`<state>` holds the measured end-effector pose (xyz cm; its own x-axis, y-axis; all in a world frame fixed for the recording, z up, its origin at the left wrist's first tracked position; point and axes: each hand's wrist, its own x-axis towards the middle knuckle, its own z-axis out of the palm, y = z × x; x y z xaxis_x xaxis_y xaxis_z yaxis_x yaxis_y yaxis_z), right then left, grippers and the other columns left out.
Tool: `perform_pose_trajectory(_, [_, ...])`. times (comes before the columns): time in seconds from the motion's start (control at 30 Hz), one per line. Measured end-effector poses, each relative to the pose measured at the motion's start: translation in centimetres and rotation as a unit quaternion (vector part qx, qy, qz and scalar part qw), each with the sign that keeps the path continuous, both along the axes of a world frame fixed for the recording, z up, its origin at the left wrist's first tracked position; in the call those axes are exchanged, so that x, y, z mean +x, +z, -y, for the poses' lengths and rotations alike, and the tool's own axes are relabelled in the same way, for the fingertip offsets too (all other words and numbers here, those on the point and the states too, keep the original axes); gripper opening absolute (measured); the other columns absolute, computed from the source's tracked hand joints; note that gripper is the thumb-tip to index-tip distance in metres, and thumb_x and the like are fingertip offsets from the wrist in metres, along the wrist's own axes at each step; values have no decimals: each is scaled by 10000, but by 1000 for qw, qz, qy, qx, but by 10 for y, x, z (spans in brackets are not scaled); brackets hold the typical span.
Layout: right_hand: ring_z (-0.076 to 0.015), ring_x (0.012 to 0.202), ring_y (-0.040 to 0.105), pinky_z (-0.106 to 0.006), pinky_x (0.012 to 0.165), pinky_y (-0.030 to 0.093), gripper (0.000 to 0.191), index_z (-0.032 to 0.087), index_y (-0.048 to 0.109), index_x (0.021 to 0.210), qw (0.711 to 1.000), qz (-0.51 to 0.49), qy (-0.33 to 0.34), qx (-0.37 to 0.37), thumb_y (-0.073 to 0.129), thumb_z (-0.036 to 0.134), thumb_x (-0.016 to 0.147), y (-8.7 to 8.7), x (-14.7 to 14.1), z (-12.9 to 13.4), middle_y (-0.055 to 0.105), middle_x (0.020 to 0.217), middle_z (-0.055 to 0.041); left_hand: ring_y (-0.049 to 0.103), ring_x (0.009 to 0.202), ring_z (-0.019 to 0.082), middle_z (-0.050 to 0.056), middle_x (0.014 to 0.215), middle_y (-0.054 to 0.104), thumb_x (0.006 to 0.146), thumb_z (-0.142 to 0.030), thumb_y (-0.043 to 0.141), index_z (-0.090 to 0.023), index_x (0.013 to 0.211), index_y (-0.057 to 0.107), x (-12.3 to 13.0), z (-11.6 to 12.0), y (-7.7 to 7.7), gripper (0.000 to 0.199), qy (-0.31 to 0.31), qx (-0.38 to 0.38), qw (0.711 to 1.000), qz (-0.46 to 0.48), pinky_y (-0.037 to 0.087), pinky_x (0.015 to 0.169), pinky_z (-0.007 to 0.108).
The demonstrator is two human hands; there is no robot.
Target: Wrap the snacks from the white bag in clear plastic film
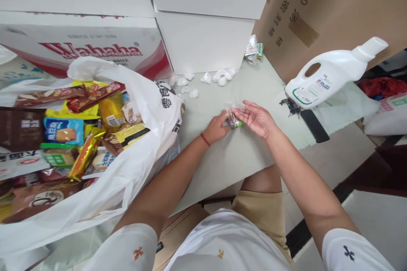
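On the table in front of me is a small clear plastic snack packet (234,122) with dark contents and a green spot. My left hand (216,128), with a red cord at the wrist, has its fingers closed on the packet's left side. My right hand (257,119) lies at the packet's right side, palm partly up, its fingers stretched out and apart; the fingertips overlap the packet's edge. Several crumpled clear plastic pieces (222,77) lie beyond my hands, by the white box.
A white plastic bag (149,144) full of wrapped snacks fills the left. A Wahaha carton (95,38) and white boxes (203,42) stand behind. Small wrappers (252,48) lie by a brown carton (299,12). On the right are a detergent bottle (330,74), keys (291,106) and a phone (314,125).
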<state>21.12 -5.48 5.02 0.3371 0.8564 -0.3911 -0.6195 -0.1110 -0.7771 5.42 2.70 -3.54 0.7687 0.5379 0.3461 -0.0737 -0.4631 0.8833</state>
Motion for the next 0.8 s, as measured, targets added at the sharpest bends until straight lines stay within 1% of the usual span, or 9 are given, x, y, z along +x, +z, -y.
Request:
perform_pose_trajectory(0.1, [-287,1072,759,-456,943,634,487,139,465,1289,999,-34,10,10,564,-36,845,4,-3,4,760,1046,-183,711,1000,229,83,1101,747,799,-223,620,-204,1206,513,2,0,0,422,46,-201,975,80,537,944,390])
perform_pose_trajectory(0.17, [-284,1100,751,-463,961,625,592,123,404,1378,999,-47,19,-4,544,-62,833,3,-6,7,750,1121,-211,698,856,194,56,981,741,836,-308,666,-214,1209,449,6,7,2,442,127,-255,954,90,538,851,353])
perform_pose_trajectory(0.3, [-250,1105,750,-430,958,628,660,126,349,1460,998,-56,18,-23,503,-72,849,-5,-13,11,747,1181,-201,653,970,219,49,967,697,864,-293,699,-227,1215,512,12,21,7,403,286,-106,952,32,486,960,378])
perform_pose_trajectory(0.4, [-252,1107,748,-443,957,629,661,127,355,1450,998,-53,4,-27,495,-73,836,-12,-17,17,752,1170,-192,585,1105,271,99,1076,638,889,-289,680,-214,1150,648,12,17,7,273,375,0,927,-36,432,1054,424])
perform_pose_trajectory(0.53, [-248,1078,749,-440,946,630,527,154,491,1305,999,-14,19,-27,569,-10,811,-13,-19,29,754,1169,-157,570,1115,295,121,1086,661,947,-304,612,-208,1070,742,13,5,4,204,345,47,930,-116,429,1034,438])
perform_pose_trajectory(0.6, [-231,949,757,-427,879,638,385,174,570,1205,995,81,34,-46,624,94,832,-12,-15,33,758,1126,-124,574,1119,310,118,1043,706,975,-300,565,-216,1039,760,15,4,5,222,314,60,935,-154,424,1009,457])
perform_pose_trajectory(0.67, [-201,814,722,-402,805,621,312,190,623,1146,961,266,3,-78,679,235,843,-13,-8,30,747,1063,-92,580,1129,320,109,1036,736,977,-303,566,-228,1008,768,16,6,6,218,300,67,935,-176,414,996,471])
perform_pose_trajectory(0.73, [-195,804,678,-383,798,578,354,204,648,1127,875,471,-45,-107,719,377,826,-18,-2,21,722,1043,-78,594,1119,318,95,1021,749,970,-305,580,-237,987,767,17,7,7,199,293,69,936,-181,409,992,474])
perform_pose_trajectory(0.8, [-215,853,656,-370,810,530,384,206,659,1063,793,592,-25,-139,719,492,814,-27,1,9,707,1012,-82,611,1089,309,83,1000,751,965,-303,587,-238,971,756,15,7,7,181,288,67,939,-175,415,980,465])
